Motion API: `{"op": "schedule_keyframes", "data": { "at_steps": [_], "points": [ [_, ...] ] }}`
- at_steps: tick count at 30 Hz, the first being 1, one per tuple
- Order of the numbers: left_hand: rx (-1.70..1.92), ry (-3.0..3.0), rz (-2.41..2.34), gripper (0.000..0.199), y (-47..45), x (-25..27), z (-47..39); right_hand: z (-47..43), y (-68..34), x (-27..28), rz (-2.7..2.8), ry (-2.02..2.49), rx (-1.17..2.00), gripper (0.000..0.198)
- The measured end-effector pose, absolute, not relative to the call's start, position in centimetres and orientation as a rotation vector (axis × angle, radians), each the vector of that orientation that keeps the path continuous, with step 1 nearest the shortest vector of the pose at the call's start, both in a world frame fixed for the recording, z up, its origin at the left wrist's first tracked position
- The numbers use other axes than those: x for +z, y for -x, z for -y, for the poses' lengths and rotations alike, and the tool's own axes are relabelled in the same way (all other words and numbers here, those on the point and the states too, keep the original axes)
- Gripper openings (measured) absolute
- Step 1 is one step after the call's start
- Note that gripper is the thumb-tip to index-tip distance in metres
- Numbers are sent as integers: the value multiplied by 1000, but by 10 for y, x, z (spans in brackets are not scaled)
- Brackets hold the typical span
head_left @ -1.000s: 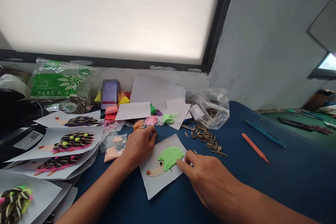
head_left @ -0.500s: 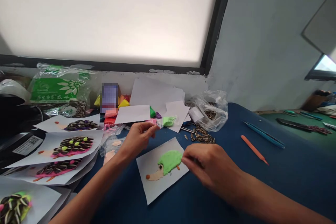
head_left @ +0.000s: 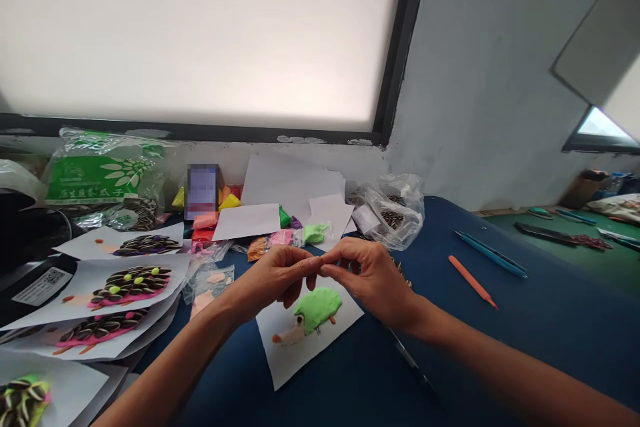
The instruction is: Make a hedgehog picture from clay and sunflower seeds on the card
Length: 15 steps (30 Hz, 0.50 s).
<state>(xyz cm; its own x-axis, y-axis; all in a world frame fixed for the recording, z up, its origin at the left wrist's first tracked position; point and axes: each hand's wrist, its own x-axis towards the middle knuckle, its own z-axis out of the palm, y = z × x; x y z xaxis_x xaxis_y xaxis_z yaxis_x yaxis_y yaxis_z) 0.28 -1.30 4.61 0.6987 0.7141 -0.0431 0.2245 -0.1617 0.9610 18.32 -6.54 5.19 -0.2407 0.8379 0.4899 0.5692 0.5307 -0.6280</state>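
Above a white sheet of paper (head_left: 287,373), my left hand (head_left: 280,273) and my right hand (head_left: 370,277) meet at the fingertips, each closed in a pinch. Whatever lies between them is too small or too hidden to make out. On the sheet sits a clay hedgehog (head_left: 319,309) with a green body, a pale face, a dark eye, an orange nose and an orange foot. Its body carries no seeds. A pile of sunflower seeds (head_left: 401,271) is partly covered by my right hand. Beneath the right forearm lies a slim pen (head_left: 413,361).
Finished hedgehog pictures (head_left: 133,285) covered in seeds are stacked at the left. Bags of coloured clay (head_left: 281,237), a phone (head_left: 203,190) and a clear bag of seeds (head_left: 395,213) stand along the wall. An orange tool (head_left: 473,282) and a blue pen (head_left: 490,253) lie right.
My right hand has moved up and left, away from the hedgehog's rear, and my left hand has shifted right until their fingertips meet. The slim pen has come into view.
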Motion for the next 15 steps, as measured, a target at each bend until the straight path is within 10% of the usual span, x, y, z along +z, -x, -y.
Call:
{"op": "schedule_keyframes", "data": {
  "at_steps": [15],
  "points": [
    [505,-1745,-745,50,-1,46,11,71,-186,55,2020,1164,261,13]
  ]
}}
